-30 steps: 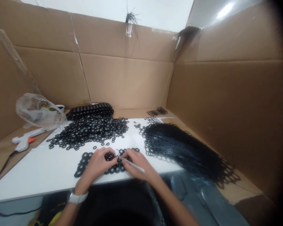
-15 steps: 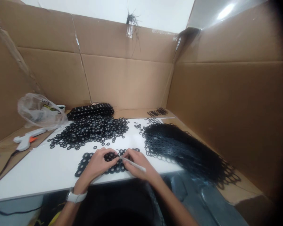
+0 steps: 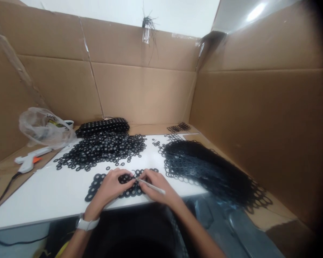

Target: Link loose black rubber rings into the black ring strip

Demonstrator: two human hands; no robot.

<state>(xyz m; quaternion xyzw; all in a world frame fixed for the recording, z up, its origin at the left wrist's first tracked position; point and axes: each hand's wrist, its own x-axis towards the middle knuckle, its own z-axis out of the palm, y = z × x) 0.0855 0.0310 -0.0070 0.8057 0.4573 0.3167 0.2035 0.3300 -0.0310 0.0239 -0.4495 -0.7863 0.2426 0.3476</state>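
Observation:
A panel of joined black rings (image 3: 97, 184) lies at the front edge of the white board, partly hidden under both hands. My left hand (image 3: 114, 186) rests over it, thumb and forefinger closed on its upper edge. Between the fingers of my right hand (image 3: 157, 184) is a slim white pen-like tool (image 3: 154, 187). The tool's thin tip points left and meets the panel close to my left fingertips. What exactly it touches there is too small to make out.
Loose black rings (image 3: 102, 150) are heaped behind my hands, with a rolled dark ring sheet (image 3: 104, 125) beyond. A large black ring mesh (image 3: 204, 172) covers the right side. At left are a white glue gun (image 3: 28, 161) and plastic bag (image 3: 43, 125). Cardboard walls (image 3: 140, 86) surround the table.
The whole view has shifted very slightly. Both hands, the tool and the ring panel keep nearly the same positions.

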